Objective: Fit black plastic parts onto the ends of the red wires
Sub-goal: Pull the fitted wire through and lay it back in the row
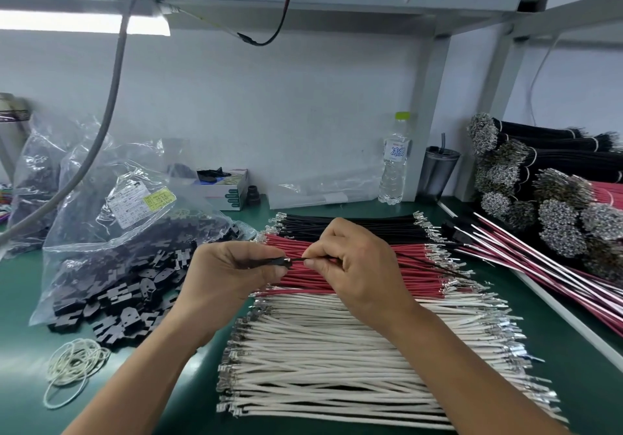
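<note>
White thin insulated wires (354,360) with crimped metal tips are lying nearest, just before the red wires (387,266) on the green worktop (20,316). Above those, the left hand (229,276) is pinching a small black plastic part (281,261); the right hand (354,266) is pinching a thin dark wire (421,262) at it. A skewed terminal risks jamming or bending.

green bench (20,316), white wall (269,104)
</note>
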